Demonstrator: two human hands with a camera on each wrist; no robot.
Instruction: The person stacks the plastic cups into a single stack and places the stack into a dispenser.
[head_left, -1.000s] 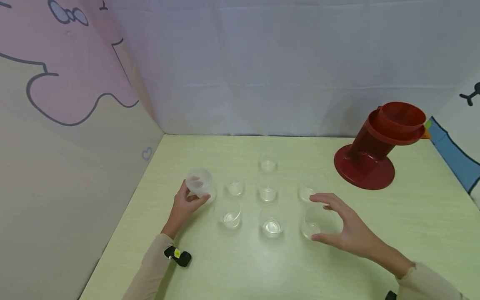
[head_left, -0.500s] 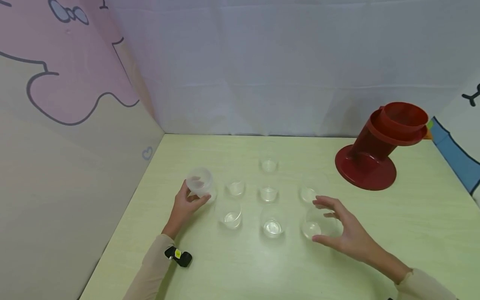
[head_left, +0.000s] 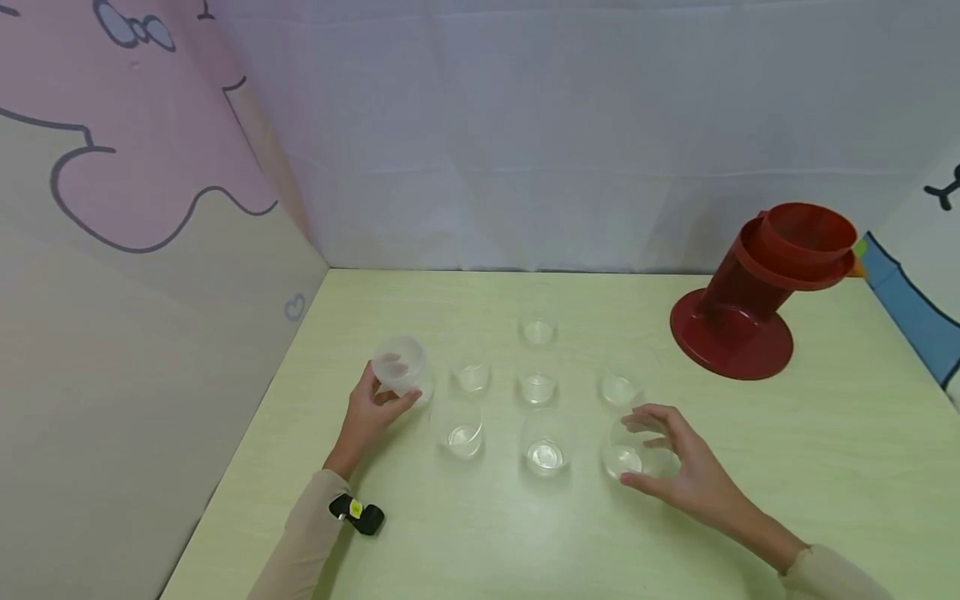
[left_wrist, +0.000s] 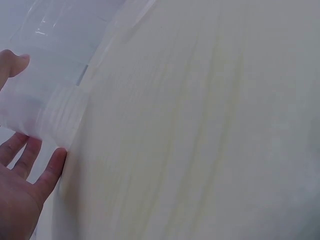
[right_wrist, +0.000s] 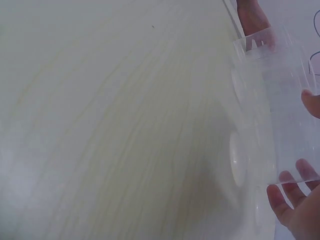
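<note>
Your left hand grips a frosted plastic cup, well left of the red stand; your right hand curls round a clear plastic cup, left of the red stand and nearer you. Since a second ago, your right fingers have shifted slightly toward you; your left hand has stayed put.

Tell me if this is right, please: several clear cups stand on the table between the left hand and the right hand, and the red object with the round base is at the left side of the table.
Not quite: the red object is at the right side of the table, as the head view shows. Several clear cups do stand between the left hand and the right hand.
</note>
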